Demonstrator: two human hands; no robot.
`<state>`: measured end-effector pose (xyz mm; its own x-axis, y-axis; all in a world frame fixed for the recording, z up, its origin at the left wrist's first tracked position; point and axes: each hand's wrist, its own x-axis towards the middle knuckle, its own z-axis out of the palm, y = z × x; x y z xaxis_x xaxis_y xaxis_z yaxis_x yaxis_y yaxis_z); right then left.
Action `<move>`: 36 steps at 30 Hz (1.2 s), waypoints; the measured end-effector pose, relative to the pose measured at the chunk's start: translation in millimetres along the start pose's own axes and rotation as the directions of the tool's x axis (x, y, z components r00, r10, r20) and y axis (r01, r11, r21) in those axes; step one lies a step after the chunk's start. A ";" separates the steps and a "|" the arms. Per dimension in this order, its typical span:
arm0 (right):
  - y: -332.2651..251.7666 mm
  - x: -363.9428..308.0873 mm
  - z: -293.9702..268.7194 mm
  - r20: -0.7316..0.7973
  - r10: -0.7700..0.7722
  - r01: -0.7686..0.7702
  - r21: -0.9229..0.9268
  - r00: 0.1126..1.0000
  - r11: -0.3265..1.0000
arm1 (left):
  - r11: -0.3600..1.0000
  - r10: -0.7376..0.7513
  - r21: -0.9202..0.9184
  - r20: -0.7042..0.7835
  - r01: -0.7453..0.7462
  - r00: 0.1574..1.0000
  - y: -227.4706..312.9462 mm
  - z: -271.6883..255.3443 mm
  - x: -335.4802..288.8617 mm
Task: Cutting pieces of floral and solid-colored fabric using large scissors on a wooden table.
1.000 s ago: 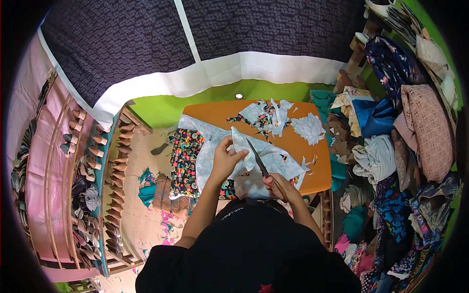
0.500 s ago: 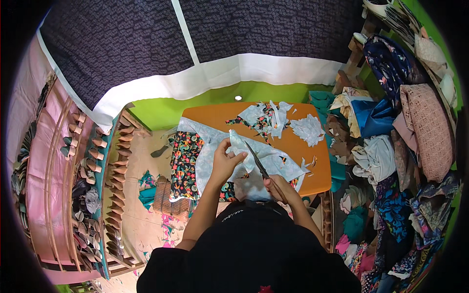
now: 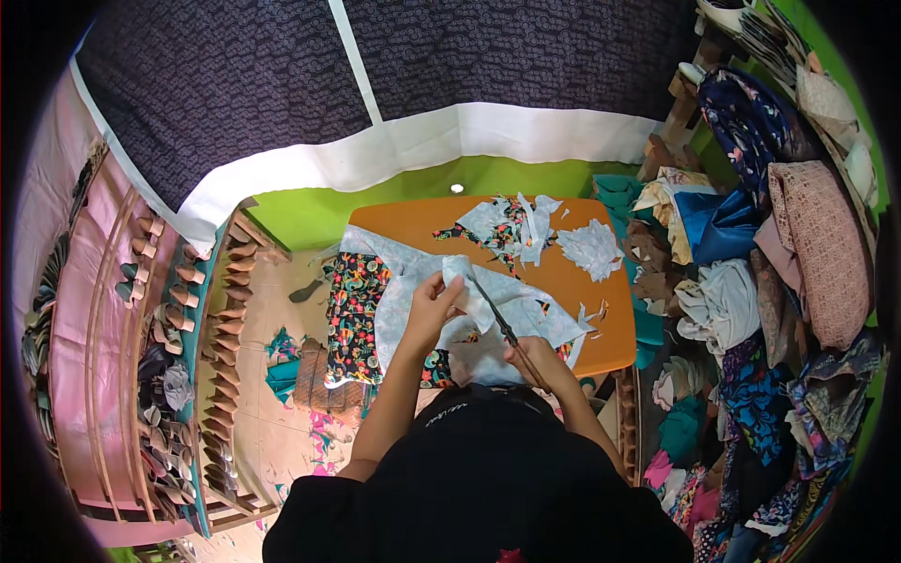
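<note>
My left hand (image 3: 435,308) pinches a small whitish piece of fabric (image 3: 457,272) above the table. In my right hand (image 3: 544,360) is a pair of long dark scissors (image 3: 501,321), their blades pointing up and left against the right edge of that piece. Whether the blades are closed is hard to see. Below both hands spreads a large cloth (image 3: 404,271), pale on the side facing up. Its folded-over part shows a black floral print (image 3: 355,305) at the left.
The cloth lies on an orange table (image 3: 605,342). White scraps (image 3: 591,250) and printed offcuts (image 3: 507,225) sit toward its far side. Wooden shoe lasts (image 3: 225,371) line a rack at left. Fabric heaps (image 3: 718,305) crowd the right. A dark patterned curtain (image 3: 526,56) hangs ahead.
The small fabric piece has turned slightly in my left hand, and its top edge now folds over. The scissors have shifted a little along its right edge.
</note>
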<state>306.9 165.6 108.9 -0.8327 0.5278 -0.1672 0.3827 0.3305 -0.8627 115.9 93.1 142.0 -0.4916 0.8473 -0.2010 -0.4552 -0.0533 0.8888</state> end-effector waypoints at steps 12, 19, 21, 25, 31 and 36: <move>-12.2 -5.1 -5.8 0.232 -0.047 -0.081 0.513 0.972 0.854 | 0.976 0.179 0.110 0.071 -0.186 0.981 2.9 4.4 1.2; -1.5 -4.8 -6.7 0.256 -0.121 -0.003 0.435 0.959 0.900 | 0.964 0.183 0.175 0.096 -0.198 0.978 -1.4 2.3 -1.0; -1.3 -4.1 -8.7 0.261 -0.136 0.018 0.409 0.956 0.912 | 0.953 0.222 0.187 0.105 -0.239 0.969 -0.6 2.0 -0.4; -2.5 -3.7 -8.9 0.278 -0.111 -0.006 0.390 0.954 0.921 | 0.950 0.232 0.183 0.134 -0.254 0.964 0.1 0.4 1.5; -3.5 -3.5 -8.5 0.209 -0.073 -0.012 0.381 0.975 0.925 | 0.948 0.287 0.128 0.046 -0.290 0.957 -2.9 -2.8 3.7; 8.0 -4.2 -12.0 0.265 -0.050 -0.022 0.261 0.963 0.965 | 0.984 0.180 0.008 0.023 -0.181 0.983 0.5 -5.1 3.0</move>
<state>318.3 175.5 108.4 -0.9271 0.2842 -0.2443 0.2830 0.1033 -0.9535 110.5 92.9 139.8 -0.5486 0.8356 -0.0280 -0.3531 -0.2012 0.9137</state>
